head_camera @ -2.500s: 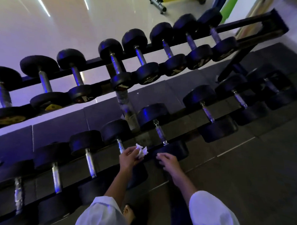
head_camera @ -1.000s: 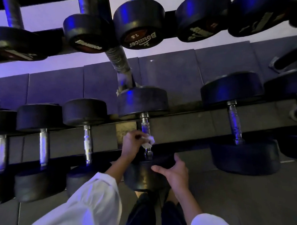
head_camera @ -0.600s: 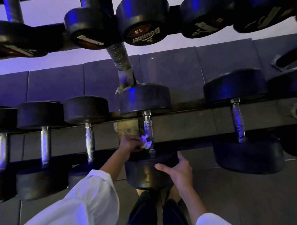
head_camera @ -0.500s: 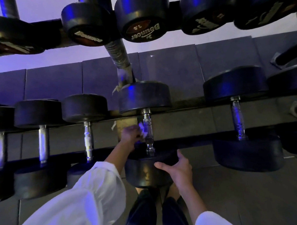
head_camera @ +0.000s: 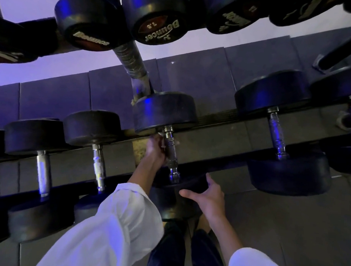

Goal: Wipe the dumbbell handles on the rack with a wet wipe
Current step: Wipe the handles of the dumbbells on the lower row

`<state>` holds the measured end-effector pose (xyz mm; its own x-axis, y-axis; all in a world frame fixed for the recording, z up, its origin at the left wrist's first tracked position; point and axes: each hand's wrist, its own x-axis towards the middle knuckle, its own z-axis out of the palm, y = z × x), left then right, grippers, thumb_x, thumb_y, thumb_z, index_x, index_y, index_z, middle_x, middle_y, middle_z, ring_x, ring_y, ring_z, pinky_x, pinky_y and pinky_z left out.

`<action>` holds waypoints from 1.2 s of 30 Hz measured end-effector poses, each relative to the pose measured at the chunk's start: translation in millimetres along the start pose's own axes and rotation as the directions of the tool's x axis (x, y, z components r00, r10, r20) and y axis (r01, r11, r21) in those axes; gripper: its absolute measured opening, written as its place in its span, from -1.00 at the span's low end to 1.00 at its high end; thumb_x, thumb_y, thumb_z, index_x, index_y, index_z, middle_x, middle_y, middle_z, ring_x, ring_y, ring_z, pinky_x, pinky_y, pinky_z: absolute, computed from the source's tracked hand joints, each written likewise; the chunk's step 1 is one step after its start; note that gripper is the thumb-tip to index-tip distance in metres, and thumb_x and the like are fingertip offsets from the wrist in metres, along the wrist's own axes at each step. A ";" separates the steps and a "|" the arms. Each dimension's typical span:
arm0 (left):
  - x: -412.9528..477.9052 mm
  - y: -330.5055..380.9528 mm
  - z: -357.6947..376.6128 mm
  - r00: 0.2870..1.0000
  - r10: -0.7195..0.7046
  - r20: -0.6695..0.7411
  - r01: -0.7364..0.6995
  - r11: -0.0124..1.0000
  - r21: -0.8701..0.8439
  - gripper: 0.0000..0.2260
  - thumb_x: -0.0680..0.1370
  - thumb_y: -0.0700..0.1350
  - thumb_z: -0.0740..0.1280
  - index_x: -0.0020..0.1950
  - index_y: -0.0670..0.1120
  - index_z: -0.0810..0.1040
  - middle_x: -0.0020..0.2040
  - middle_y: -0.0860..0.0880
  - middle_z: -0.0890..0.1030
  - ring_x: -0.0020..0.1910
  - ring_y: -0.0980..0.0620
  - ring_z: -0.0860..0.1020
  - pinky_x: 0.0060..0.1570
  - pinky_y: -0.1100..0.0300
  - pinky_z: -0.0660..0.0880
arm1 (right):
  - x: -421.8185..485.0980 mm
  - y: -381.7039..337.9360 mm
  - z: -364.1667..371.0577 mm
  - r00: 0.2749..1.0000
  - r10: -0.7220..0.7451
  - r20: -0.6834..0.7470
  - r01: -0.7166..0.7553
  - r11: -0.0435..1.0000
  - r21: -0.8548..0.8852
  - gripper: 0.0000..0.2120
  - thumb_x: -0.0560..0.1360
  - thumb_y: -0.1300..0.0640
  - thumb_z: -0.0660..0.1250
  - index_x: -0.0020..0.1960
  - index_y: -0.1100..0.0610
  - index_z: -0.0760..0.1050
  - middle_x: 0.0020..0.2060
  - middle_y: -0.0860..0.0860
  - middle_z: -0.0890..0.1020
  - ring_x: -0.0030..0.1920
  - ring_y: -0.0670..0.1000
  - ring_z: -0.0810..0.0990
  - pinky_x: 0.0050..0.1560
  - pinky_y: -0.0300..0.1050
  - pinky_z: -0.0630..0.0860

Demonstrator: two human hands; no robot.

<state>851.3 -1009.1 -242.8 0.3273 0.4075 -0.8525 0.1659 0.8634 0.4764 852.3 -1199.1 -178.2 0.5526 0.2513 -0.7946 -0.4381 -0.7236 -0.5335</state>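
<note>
On the lower shelf of the rack (head_camera: 214, 123) lies a black dumbbell with a steel handle (head_camera: 171, 152) in the middle of the view. My left hand (head_camera: 156, 150) is curled against the upper left side of that handle; the wet wipe is hidden inside the hand, with only a pale scrap near the fingers. My right hand (head_camera: 206, 195) rests with spread fingers on the near black weight head (head_camera: 174, 200) of the same dumbbell.
More dumbbells line the lower shelf: two to the left (head_camera: 98, 166) and a big one to the right (head_camera: 276, 134). The upper shelf's weight heads (head_camera: 156, 22) hang overhead. A slanted metal post (head_camera: 131, 59) joins the shelves. My legs stand below on grey floor tiles.
The view has closed in on the lower shelf. My left hand slid up the handle from its lower end to its upper end; the wipe is now mostly hidden. My right hand stays on the weight head.
</note>
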 end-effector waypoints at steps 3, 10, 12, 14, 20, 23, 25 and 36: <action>-7.6 -18.7 -20.5 0.991 -0.083 0.103 0.061 0.979 0.196 -0.53 0.62 0.05 -0.07 -0.14 -0.19 0.51 -0.40 -0.14 0.64 -0.42 -0.03 0.61 -0.24 0.17 0.45 | 0.3 2.1 1.3 1.000 0.008 -0.007 -0.008 1.000 0.004 0.05 0.16 0.06 0.62 0.48 0.21 0.13 0.37 0.13 0.40 0.40 0.06 0.32 0.37 -0.15 0.23; -12.0 -3.5 -12.3 0.997 -0.068 -0.042 0.074 0.986 0.149 -0.68 0.62 0.02 0.09 -0.25 -0.11 0.40 -0.49 -0.04 0.53 -0.62 0.08 0.48 -0.56 0.36 0.39 | 0.3 2.1 0.4 1.000 -0.007 -0.014 0.007 1.000 0.003 0.02 0.17 0.08 0.61 0.48 0.21 0.15 0.37 0.14 0.39 0.41 0.07 0.31 0.37 -0.15 0.23; -6.6 0.1 -4.6 0.992 -0.007 -0.129 0.016 0.998 0.063 -0.74 0.60 -0.03 0.19 -0.26 -0.08 0.42 -0.44 -0.03 0.50 -0.61 0.08 0.42 -0.59 0.36 0.34 | 0.6 3.1 1.6 1.000 -0.003 -0.020 0.004 1.000 0.012 0.03 0.17 0.08 0.61 0.48 0.21 0.14 0.38 0.13 0.38 0.42 0.07 0.30 0.39 -0.12 0.22; -7.6 -10.2 -10.4 0.989 0.002 -0.145 0.017 0.991 0.135 -0.71 0.59 -0.04 0.22 -0.31 -0.09 0.42 -0.49 -0.03 0.51 -0.60 0.08 0.41 -0.51 0.31 0.37 | 0.1 3.2 1.7 1.000 -0.002 -0.021 0.003 1.000 0.011 0.03 0.16 0.08 0.62 0.48 0.21 0.14 0.37 0.13 0.39 0.41 0.07 0.31 0.38 -0.13 0.22; -23.0 -15.3 -23.5 0.987 -0.087 -0.133 0.129 0.930 0.345 -0.73 0.57 -0.27 0.17 -0.34 -0.14 0.36 -0.67 0.03 0.44 -0.68 0.14 0.45 -0.54 0.27 0.45 | -1.3 1.6 0.2 1.000 -0.001 -0.004 0.001 1.000 0.023 0.02 0.19 0.09 0.60 0.48 0.19 0.13 0.39 0.12 0.37 0.42 0.06 0.28 0.37 -0.16 0.22; -17.3 4.0 -8.6 0.973 0.168 -0.161 -0.126 0.963 0.240 -0.76 0.50 -0.38 0.28 -0.35 -0.18 0.43 -0.66 0.05 0.43 -0.65 0.18 0.43 -0.57 0.34 0.43 | -1.5 2.0 -0.2 1.000 -0.014 -0.014 0.015 1.000 0.018 -0.01 0.20 0.09 0.60 0.48 0.19 0.14 0.38 0.11 0.38 0.42 0.06 0.28 0.35 -0.18 0.22; -22.3 0.0 -7.3 0.892 0.437 -0.117 -0.324 0.799 0.507 -0.86 0.45 -0.35 0.36 -0.29 -0.19 0.55 -0.52 0.09 0.54 -0.54 0.24 0.48 -0.44 0.43 0.43 | -1.6 1.8 -0.5 1.000 -0.017 -0.018 0.017 1.000 0.014 -0.01 0.20 0.08 0.60 0.48 0.19 0.14 0.38 0.11 0.38 0.43 0.06 0.27 0.36 -0.18 0.21; -0.4 22.5 -30.8 0.346 0.121 0.930 -0.562 -0.767 0.309 -0.64 0.39 -0.18 0.11 -0.03 -0.15 0.67 0.02 -0.11 0.67 0.00 -0.11 0.63 -0.18 0.07 0.62 | -0.4 1.6 -0.7 1.000 -0.019 -0.021 0.019 1.000 0.016 0.00 0.18 0.08 0.61 0.47 0.19 0.17 0.37 0.12 0.39 0.40 0.05 0.31 0.32 -0.22 0.23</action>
<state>826.3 -980.7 -238.4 0.9988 -0.0311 -0.0376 -0.0239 -0.9834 0.1799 851.8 -1200.9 -178.5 0.5758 0.2512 -0.7780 -0.4383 -0.7084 -0.5532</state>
